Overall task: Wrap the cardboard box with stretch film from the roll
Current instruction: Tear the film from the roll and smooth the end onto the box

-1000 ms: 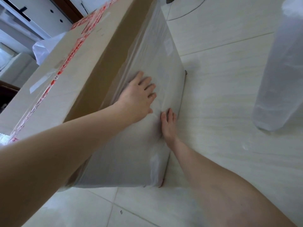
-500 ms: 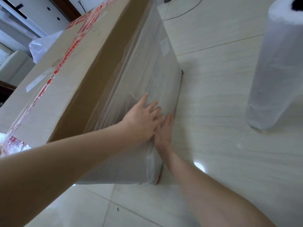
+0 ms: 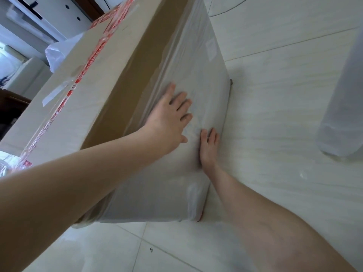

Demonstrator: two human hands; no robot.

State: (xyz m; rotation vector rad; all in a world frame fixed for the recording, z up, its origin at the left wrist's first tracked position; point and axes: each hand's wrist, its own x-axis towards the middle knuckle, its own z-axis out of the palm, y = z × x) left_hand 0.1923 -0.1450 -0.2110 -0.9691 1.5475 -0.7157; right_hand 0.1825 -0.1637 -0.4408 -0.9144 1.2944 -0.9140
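Note:
A large cardboard box (image 3: 110,79) with red printed tape along its top stands on the tiled floor. Cloudy stretch film (image 3: 198,61) covers the lower part of its near side. My left hand (image 3: 169,118) lies flat on that film with fingers spread and straight. Just below and to the right, my right hand (image 3: 208,148) presses flat against the film near the box's bottom edge. The stretch film roll (image 3: 341,107) stands upright on the floor at the right, apart from both hands, its top cut off by the frame.
Pale floor tiles (image 3: 275,193) stretch to the right of and in front of the box. A white plastic bag (image 3: 60,52) lies behind the box at the left, with white cabinets (image 3: 49,18) beyond it.
My left hand has slid up the film on the box side, away from the bottom edge. My right hand stays low on the film, and the two hands have come apart.

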